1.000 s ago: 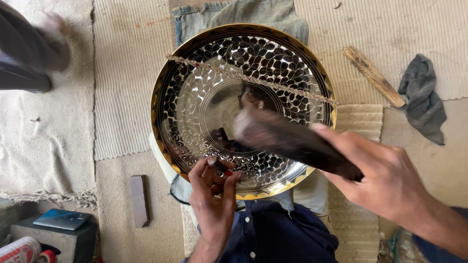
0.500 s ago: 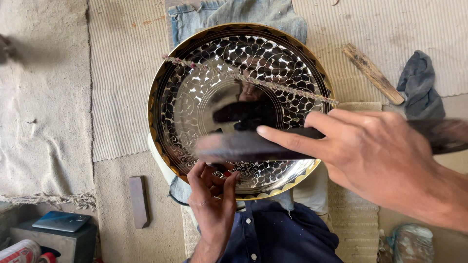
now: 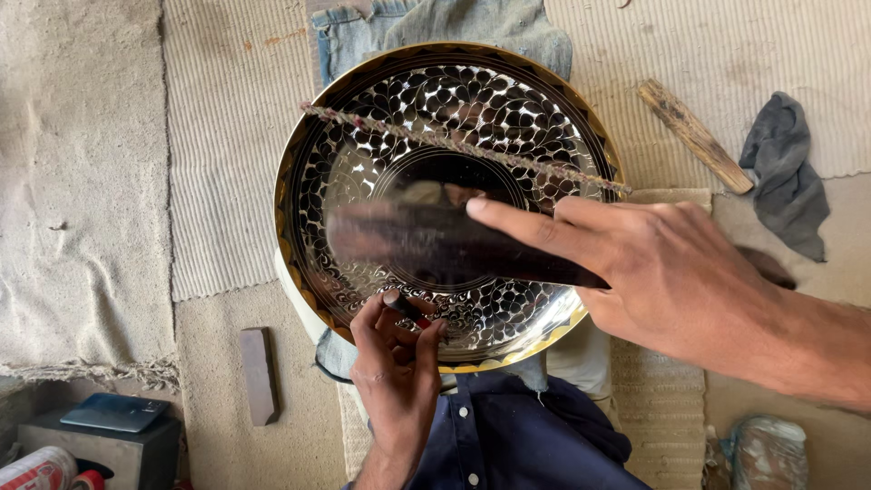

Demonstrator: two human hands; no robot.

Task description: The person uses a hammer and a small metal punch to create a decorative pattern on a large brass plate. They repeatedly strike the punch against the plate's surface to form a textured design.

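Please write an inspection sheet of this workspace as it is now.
Surface: woven mats on the floor.
Job's things: round engraved metal plate with gold rim; a cord lies across it; dark blurred tool over its centre.
Clutter: wooden stick, grey rag, dark stone block.
Hands: left hand pinches a small tool at the plate's near rim; right hand grips the dark tool.
Cables: nothing seen.
Surroundings: dark box, lower left.
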